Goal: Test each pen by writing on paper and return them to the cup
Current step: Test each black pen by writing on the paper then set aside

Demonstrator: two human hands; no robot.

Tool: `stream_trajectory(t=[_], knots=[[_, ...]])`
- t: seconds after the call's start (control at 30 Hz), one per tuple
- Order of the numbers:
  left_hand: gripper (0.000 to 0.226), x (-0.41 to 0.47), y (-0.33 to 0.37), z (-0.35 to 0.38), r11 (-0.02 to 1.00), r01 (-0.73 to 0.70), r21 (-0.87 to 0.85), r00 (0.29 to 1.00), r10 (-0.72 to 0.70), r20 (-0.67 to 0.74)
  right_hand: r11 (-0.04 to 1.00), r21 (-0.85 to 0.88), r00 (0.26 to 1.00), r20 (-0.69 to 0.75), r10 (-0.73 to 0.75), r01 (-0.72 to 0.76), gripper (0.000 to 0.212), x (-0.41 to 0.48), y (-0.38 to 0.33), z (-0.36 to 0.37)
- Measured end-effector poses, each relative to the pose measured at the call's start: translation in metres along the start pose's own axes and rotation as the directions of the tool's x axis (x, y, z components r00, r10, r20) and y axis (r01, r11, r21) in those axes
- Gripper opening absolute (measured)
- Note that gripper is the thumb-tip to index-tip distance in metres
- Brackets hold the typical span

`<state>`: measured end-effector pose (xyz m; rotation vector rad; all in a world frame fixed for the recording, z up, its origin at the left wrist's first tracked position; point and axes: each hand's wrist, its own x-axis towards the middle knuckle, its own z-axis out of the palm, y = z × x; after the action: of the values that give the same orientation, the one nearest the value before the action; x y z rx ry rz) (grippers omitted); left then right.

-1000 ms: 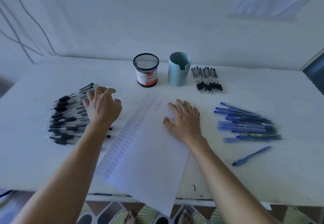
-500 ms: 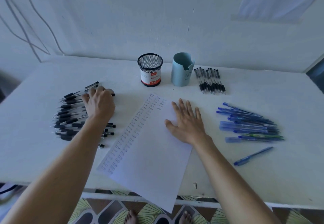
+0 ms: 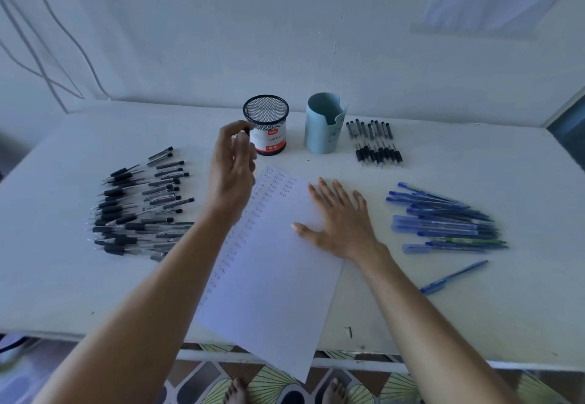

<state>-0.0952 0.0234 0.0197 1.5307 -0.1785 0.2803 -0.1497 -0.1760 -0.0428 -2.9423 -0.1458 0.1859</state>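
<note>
Just beside the mesh cup (image 3: 268, 126), left hand (image 3: 232, 175) pinches a pen (image 3: 246, 131) (blurred); right hand (image 3: 342, 223) flat on paper (image 3: 272, 293).

Dim bluish light, soft shadows, bowed edges, left hand (image 3: 232, 172) slightly blurred

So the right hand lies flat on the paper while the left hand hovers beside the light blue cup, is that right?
Not quite. The head view shows the left hand hovering beside the black mesh cup; the light blue cup stands further right, apart from it. The right hand does lie flat on the paper.
</note>
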Motion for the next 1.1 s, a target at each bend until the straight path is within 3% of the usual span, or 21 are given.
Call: stream_trajectory(t=[0.13, 0.2, 0.37, 0.47, 0.53, 0.67, 0.7, 0.8, 0.87, 0.97, 1.03, 1.1], knots=[[0.049, 0.000, 0.007, 0.013, 0.897, 0.307, -0.318, 0.951, -0.281, 0.126, 1.000, -0.022, 1.000, -0.005, -0.007, 0.007, 0.093, -0.001, 0.000, 0.003], [0.040, 0.001, 0.009, 0.017, 0.840, 0.365, -0.401, 0.931, -0.332, 0.152, 1.000, -0.011, 1.000, -0.003, -0.005, 0.005, 0.089, -0.002, 0.000, 0.003], [0.031, 0.009, 0.003, 0.019, 0.763, 0.364, -0.534, 0.926, -0.358, 0.120, 1.000, -0.011, 1.000, 0.006, -0.003, 0.003, 0.089, -0.001, 0.000, 0.003], [0.015, 0.014, -0.007, 0.023, 0.847, 0.340, -0.408, 0.937, -0.344, 0.067, 1.000, -0.005, 1.000, 0.009, 0.002, -0.002, 0.091, -0.001, -0.001, 0.003], [0.026, 0.014, -0.010, 0.028, 0.878, 0.327, -0.349, 0.941, -0.337, 0.034, 1.000, 0.001, 1.000, 0.001, 0.003, -0.003, 0.090, -0.001, 0.000, 0.004], [0.026, 0.012, -0.011, 0.028, 0.787, 0.352, -0.507, 0.926, -0.371, 0.069, 1.000, 0.007, 1.000, -0.020, 0.008, -0.008, 0.089, 0.000, 0.000, 0.005], [0.037, 0.013, -0.014, 0.026, 0.776, 0.360, -0.517, 0.927, -0.360, 0.104, 1.000, 0.007, 1.000, -0.021, 0.008, -0.008, 0.090, 0.000, -0.001, 0.005], [0.067, 0.016, -0.022, 0.025, 0.822, 0.383, -0.421, 0.923, -0.361, 0.136, 1.000, 0.014, 1.000, -0.016, 0.017, -0.016, 0.092, 0.000, -0.001, 0.005], [0.058, 0.016, -0.023, 0.027, 0.858, 0.377, -0.348, 0.925, -0.368, 0.095, 1.000, 0.015, 1.000, -0.013, 0.024, -0.024, 0.092, 0.001, -0.001, 0.005], [0.016, 0.018, -0.033, 0.022, 0.931, 0.316, -0.184, 0.948, -0.301, 0.105, 1.000, 0.015, 0.999, -0.019, 0.026, -0.025, 0.095, 0.002, -0.001, 0.006], [0.022, 0.020, -0.040, 0.018, 0.963, 0.270, 0.014, 0.959, -0.271, 0.083, 0.999, 0.025, 0.999, -0.029, 0.021, -0.021, 0.097, 0.002, 0.000, 0.007], [0.023, 0.021, -0.045, 0.016, 0.964, 0.242, 0.108, 0.967, -0.249, 0.058, 0.999, 0.043, 0.999, -0.031, 0.022, -0.021, 0.097, 0.002, 0.000, 0.007]])
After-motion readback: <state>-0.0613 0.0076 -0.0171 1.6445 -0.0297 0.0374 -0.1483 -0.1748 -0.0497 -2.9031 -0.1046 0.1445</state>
